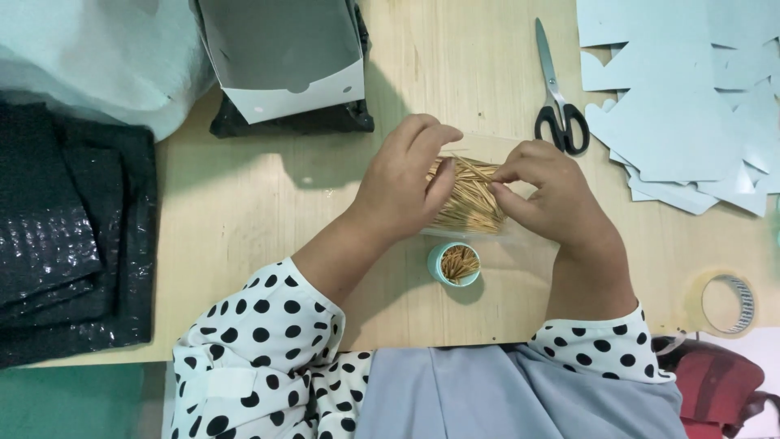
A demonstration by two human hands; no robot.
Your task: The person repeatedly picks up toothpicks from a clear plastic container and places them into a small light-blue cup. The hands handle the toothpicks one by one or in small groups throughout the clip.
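Both hands gather a bundle of toothpicks over a small round holder that is partly filled.

The left hand [402,183] cups the toothpicks [467,195] from one side, fingers curled around them, while the right hand [548,191] pinches the other end; the bundle lies in a clear plastic box [487,232] on the table [244,211]. Just below it, the teal holder [455,264] already stands with some sticks inside, though most of the toothpicks remain in the box. Scissors [559,106] and cut pale-blue paper [691,106] lie to the right, a tape roll [727,302] near the edge, an open white carton [284,57] and black wrapping [73,236] to the left; nothing crowds the hands.
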